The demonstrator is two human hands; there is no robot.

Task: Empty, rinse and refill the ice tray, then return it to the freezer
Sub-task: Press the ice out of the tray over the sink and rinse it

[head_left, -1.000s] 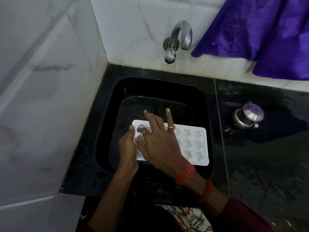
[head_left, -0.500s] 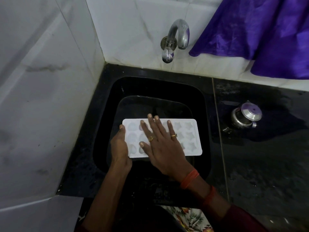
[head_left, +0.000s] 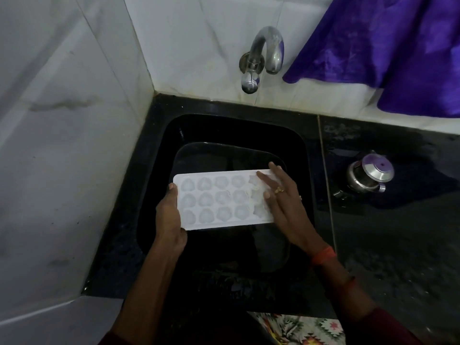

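- The left hand (head_left: 170, 220) grasps the left short end of the ice tray (head_left: 219, 200). Its thumb lies on the top rim, and its fingers are hidden underneath.
- The right hand (head_left: 286, 207) is not clasping anything. Its fingers are straight and lie flat across the cells at the tray's right end, with a ring on one finger.
- The white tray is held roughly level at the middle of the frame, over the black sink (head_left: 236, 130) and a dark tub (head_left: 224, 155) that sits in it. The cells look pale and frosted. Whether they are full of ice I cannot tell.
- The step in hand looks like loosening the cubes. To do it well, keep the left grip firm and press or twist with the right hand a row at a time. Keep the tray low over the tub so anything that drops lands inside.
- Don't bend the plastic hard, as a cold tray may crack.
- The tap (head_left: 263, 56) at upper centre shows no running water, so rinsing is not yet begun.
- A purple cloth (head_left: 385, 46) hangs at upper right, and a lidded steel pot (head_left: 368, 175) stands on the dark counter (head_left: 398, 245) at right, well apart from the tray.
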